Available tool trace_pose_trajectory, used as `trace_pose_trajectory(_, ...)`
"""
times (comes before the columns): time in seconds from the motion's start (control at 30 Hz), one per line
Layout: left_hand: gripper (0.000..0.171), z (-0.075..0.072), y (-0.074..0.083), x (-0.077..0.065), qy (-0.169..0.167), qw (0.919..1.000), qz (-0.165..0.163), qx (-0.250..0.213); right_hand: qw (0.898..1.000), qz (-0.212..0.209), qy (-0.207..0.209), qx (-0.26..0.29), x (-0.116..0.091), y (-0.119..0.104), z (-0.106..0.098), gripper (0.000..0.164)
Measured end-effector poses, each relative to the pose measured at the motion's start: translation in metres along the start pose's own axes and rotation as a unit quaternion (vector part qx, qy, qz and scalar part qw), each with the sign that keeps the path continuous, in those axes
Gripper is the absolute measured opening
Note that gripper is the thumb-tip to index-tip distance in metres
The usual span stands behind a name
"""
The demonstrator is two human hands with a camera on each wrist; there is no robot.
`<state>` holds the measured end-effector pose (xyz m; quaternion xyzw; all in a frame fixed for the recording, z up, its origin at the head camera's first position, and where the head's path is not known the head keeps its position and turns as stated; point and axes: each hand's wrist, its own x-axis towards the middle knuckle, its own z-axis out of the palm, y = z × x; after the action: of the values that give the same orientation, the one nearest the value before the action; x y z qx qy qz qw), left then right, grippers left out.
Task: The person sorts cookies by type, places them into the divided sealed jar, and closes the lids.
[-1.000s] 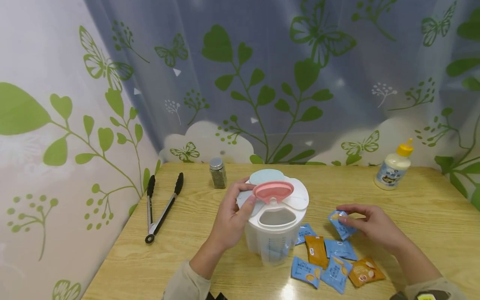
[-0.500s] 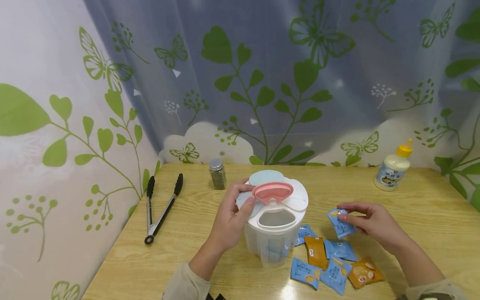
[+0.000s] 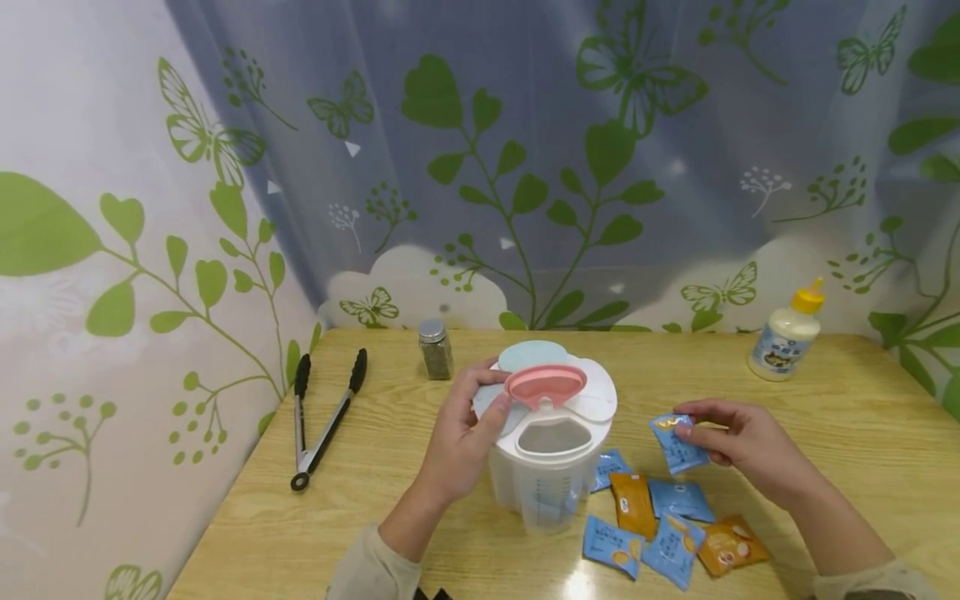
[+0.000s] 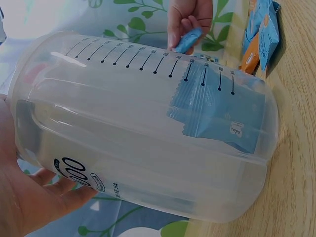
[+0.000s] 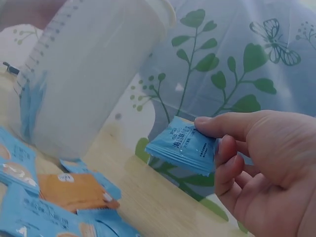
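My left hand (image 3: 459,440) grips the rim of a translucent storage canister (image 3: 551,492), its thumb beside the raised pink flap (image 3: 546,386) on the white lid. In front of that flap the pouring opening (image 3: 555,436) is uncovered. Through the wall in the left wrist view, a blue packet (image 4: 224,108) lies at the bottom of the canister. My right hand (image 3: 753,446) pinches another blue snack packet (image 3: 677,443) between thumb and fingers, held above the table right of the canister. Printing on the packet shows in the right wrist view.
Several blue packets (image 3: 611,546) and orange packets (image 3: 632,504) lie right of the canister. Tongs (image 3: 326,437) lie spread at the left. At the back stand a spice jar (image 3: 436,350) and a yellow-capped bottle (image 3: 783,337). A patterned curtain (image 3: 540,167) hangs behind the table.
The right hand's packet has shifted slightly left and up, and turned a little more upright. The left hand and canister stay in place.
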<state>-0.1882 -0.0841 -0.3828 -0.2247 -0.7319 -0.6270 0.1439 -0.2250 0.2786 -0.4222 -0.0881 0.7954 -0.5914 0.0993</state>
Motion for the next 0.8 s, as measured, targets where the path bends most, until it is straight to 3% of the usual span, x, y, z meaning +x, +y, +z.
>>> trace_pose_trajectory(0.27, 0.022, -0.001, 0.001, 0.000, 0.001, 1.0000, 0.004, 0.000, 0.996, -0.032, -0.051, 0.067, -0.005, -0.011, 0.007, 0.018)
trace_pose_trajectory(0.5, 0.022, -0.001, 0.001, -0.003, 0.001, 0.9999, -0.016, 0.001, 0.984, -0.085, -0.095, 0.124, -0.010, -0.025, 0.016, 0.026)
trace_pose_trajectory(0.8, 0.022, 0.000, 0.001, 0.000, 0.003, 1.0000, 0.007, -0.003, 0.968, -0.125, -0.109, 0.186, -0.014, -0.045, 0.018, 0.035)
